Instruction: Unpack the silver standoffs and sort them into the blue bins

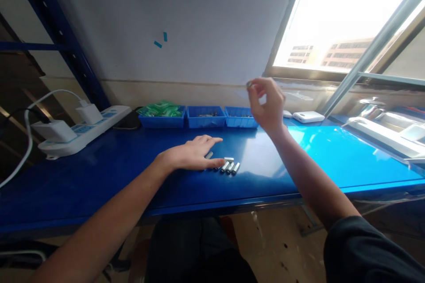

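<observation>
My left hand (pixel 195 152) lies low over the blue table with its fingers stretched out and the thumb apart. Beside and partly under it are several small silvery metal cylinders (pixel 229 167), some hidden by the thumb and palm. One more short cylinder (pixel 229 159) lies crosswise behind the row. My right hand (pixel 268 101) is raised above the table, in front of the wall. Thumb and forefinger pinch a small metal piece (pixel 249 84); only its end shows, so its full shape is hidden.
Along the wall stand three blue bins: one with green packets (pixel 162 109), a middle bin (pixel 206 121) and a right bin (pixel 241 121) with small metal parts. A white power strip (pixel 83 135) with plugs sits left. White devices (pixel 308 117) lie by the window.
</observation>
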A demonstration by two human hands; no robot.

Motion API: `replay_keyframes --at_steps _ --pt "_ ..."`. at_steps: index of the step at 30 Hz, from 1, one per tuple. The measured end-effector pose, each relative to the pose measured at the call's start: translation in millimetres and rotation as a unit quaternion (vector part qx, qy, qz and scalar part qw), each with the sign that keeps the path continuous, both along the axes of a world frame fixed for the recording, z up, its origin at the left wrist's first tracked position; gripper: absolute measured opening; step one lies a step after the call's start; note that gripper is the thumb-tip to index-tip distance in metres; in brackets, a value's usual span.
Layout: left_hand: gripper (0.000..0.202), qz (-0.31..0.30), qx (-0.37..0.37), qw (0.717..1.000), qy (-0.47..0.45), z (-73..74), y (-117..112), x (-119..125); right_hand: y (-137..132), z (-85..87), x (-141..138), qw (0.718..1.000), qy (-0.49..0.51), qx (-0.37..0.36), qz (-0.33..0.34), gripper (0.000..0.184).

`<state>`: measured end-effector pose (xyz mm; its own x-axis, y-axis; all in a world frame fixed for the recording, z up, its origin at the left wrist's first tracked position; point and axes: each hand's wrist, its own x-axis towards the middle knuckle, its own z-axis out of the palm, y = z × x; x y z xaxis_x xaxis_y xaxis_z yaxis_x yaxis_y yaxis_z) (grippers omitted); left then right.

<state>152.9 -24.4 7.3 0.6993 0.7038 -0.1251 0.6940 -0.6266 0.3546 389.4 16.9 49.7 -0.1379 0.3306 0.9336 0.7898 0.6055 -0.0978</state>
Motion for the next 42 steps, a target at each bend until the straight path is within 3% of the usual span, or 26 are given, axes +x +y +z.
replay_keyframes --at_steps 2,4,6,8,13,15,19,21,24,28,34,36,40,42 --pt "0.087 -0.019 0.019 1.000 0.003 -9.5 -11 12 10 -1.5 15 0.996 0.009 -0.023 -0.084 0.025" --pt "0.082 -0.039 0.049 0.998 -0.001 -17.6 -20 25 21 -16.1 28 0.977 -0.064 -0.142 -0.148 0.028" --pt "0.071 -0.070 0.074 0.995 -0.015 -22.6 -23 35 27 -34.0 35 0.946 -0.124 -0.251 -0.163 0.038" --pt "0.059 -0.112 0.088 0.989 -0.027 -24.5 -21 43 26 -46.0 34 0.937 -0.137 -0.289 -0.144 0.040" --pt "0.045 -0.157 0.113 0.979 -0.056 -25.2 3 37 2 -46.9 0 0.962 -0.118 -0.246 -0.035 0.029" --pt "0.045 -0.141 0.110 0.981 -0.073 -27.7 17 26 -8 -48.0 -17 0.956 -0.126 -0.261 0.033 0.026" --pt "0.054 -0.030 0.106 0.986 -0.128 -36.1 41 -2 -23 -60.2 -39 0.936 -0.164 -0.289 0.116 0.025" --pt "0.053 -0.002 0.103 0.984 -0.142 -38.4 47 -10 -26 -67.2 -44 0.923 -0.187 -0.307 0.138 0.025" --pt "0.046 -0.009 0.088 0.984 -0.154 -37.1 49 -14 -24 -74.5 -49 0.908 -0.210 -0.326 0.160 0.019" --pt "0.041 0.017 0.081 0.984 -0.158 -33.6 47 -14 -15 -75.6 -49 0.903 -0.238 -0.325 0.149 0.014" --pt "0.028 0.033 0.094 0.987 -0.125 -21.0 46 -29 -20 -63.7 -41 0.882 -0.372 -0.266 0.116 0.015" --pt "0.023 0.038 0.076 0.992 -0.091 -12.7 44 -37 -27 -51.9 -41 0.895 -0.364 -0.219 0.135 0.017" --pt "0.023 0.014 0.036 0.997 -0.063 -1.2 38 -51 -32 -13.7 -49 0.972 -0.175 -0.008 0.154 0.020" --pt "0.025 -0.001 0.035 0.997 -0.068 -0.2 36 -53 -21 3.1 -54 0.984 -0.075 0.090 0.135 0.018"
